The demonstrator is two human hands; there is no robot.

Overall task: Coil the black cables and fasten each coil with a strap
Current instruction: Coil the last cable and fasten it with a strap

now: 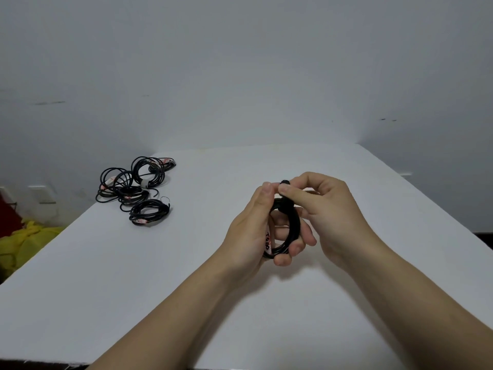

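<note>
A coiled black cable (291, 231) with a white label is held above the middle of the white table (186, 263). My left hand (256, 225) grips the coil, fingers curled through its loop. My right hand (328, 206) pinches the end of a black strap (285, 182) that wraps round the top of the coil, thumb and forefinger meeting my left thumb there. Much of the coil is hidden by my fingers.
Several black cable coils (136, 188) with white and red labels lie in a heap at the table's far left corner. A grey wall stands behind the table. Yellow cloth (29, 241) and something red lie on the floor at the left.
</note>
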